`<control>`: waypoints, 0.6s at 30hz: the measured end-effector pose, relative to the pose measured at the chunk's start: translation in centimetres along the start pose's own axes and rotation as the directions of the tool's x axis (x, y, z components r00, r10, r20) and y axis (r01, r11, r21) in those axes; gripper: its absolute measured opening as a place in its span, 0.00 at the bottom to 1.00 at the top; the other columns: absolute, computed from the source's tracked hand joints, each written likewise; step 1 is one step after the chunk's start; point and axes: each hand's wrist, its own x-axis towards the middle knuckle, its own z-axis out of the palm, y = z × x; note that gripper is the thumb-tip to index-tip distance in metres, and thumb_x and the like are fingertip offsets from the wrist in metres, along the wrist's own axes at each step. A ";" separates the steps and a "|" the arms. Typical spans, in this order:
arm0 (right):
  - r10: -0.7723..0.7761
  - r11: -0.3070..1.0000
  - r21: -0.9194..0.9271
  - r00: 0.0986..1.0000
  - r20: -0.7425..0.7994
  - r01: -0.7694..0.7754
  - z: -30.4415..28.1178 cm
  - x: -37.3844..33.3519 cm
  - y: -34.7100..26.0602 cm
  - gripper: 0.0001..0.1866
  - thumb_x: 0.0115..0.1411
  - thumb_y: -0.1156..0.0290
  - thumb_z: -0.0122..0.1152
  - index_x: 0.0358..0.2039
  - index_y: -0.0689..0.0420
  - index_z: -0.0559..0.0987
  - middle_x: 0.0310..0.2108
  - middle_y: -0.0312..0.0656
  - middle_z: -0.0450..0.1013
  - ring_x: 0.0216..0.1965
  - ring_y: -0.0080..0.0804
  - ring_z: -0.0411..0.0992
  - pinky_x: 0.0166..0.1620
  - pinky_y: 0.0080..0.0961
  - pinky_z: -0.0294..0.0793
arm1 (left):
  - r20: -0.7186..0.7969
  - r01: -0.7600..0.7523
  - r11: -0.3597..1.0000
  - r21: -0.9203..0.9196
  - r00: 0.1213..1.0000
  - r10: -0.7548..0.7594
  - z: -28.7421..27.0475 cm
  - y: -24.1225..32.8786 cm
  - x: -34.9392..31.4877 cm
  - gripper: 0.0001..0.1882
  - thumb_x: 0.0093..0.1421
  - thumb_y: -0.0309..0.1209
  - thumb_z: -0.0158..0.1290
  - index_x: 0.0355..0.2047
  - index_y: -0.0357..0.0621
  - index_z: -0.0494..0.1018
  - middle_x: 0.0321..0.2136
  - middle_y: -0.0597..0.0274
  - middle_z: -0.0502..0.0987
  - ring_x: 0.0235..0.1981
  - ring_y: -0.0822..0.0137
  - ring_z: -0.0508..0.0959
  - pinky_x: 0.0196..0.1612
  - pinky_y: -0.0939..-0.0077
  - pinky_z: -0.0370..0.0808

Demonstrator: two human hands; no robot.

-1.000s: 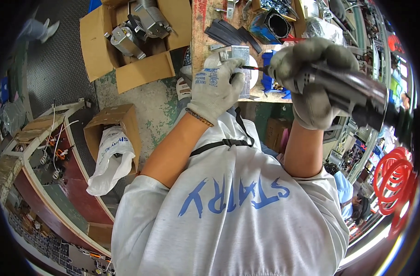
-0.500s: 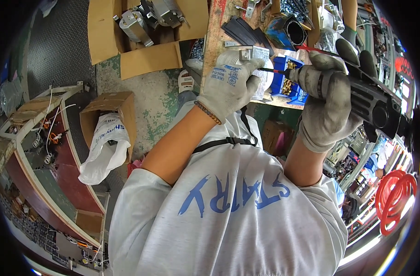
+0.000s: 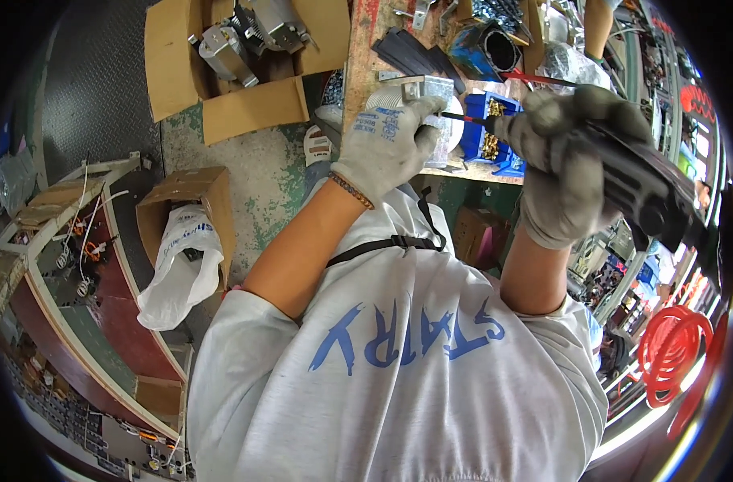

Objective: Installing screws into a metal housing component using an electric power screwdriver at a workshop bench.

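My left hand (image 3: 382,149), in a white work glove, grips a silvery metal bracket (image 3: 440,87) at the near edge of the workbench. My right hand (image 3: 566,173), gloved too, is wrapped round a black power screwdriver (image 3: 643,181), which lies sideways and is smeared by motion. Its long dark bit with a red band (image 3: 468,120) points left, the tip at the bracket beside my left fingers. Whether the tip sits in a screw I cannot tell. Blue bins (image 3: 477,120) of small brass-coloured parts (image 3: 492,145) stand just behind the bit.
Black flat strips (image 3: 411,52) and a blue box with a round black opening (image 3: 485,52) lie farther back on the workbench (image 3: 365,40). An open carton (image 3: 258,110) of metal assemblies stands at the left. Another person's arm (image 3: 598,28) shows at the far right.
The power screwdriver and my right hand have shifted slightly and blurred. The whole view has moved a little, with the bench things sitting slightly further left. Both hands keep their hold.
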 end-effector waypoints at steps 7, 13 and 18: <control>0.087 0.969 0.229 0.995 0.045 -0.095 -2.9 1.4 -7.3 0.29 0.64 0.61 0.58 0.63 0.54 0.64 0.28 0.39 0.71 0.21 0.29 0.61 0.22 0.29 0.66 | -0.013 -0.066 0.965 0.252 0.997 0.072 -0.2 1.8 0.9 0.17 0.59 0.44 0.53 0.45 0.51 0.76 0.28 0.51 0.80 0.28 0.53 0.80 0.32 0.60 0.77; 0.059 0.949 0.316 0.980 -0.189 0.004 -4.3 -2.5 -6.2 0.37 0.56 0.67 0.67 0.64 0.53 0.61 0.56 0.43 0.68 0.26 0.31 0.66 0.22 0.28 0.69 | 0.127 -0.030 0.884 0.467 0.991 -0.034 -0.5 3.8 0.9 0.20 0.62 0.45 0.46 0.50 0.54 0.74 0.44 0.53 0.78 0.37 0.55 0.80 0.37 0.61 0.78; 0.041 0.909 0.413 0.978 -0.203 0.048 -5.3 -3.6 -6.5 0.34 0.58 0.69 0.65 0.63 0.52 0.63 0.55 0.40 0.69 0.22 0.24 0.63 0.21 0.23 0.66 | 0.036 -0.091 0.935 0.342 0.996 0.083 -0.6 3.5 0.7 0.13 0.61 0.41 0.50 0.41 0.53 0.78 0.32 0.56 0.81 0.32 0.55 0.80 0.36 0.59 0.76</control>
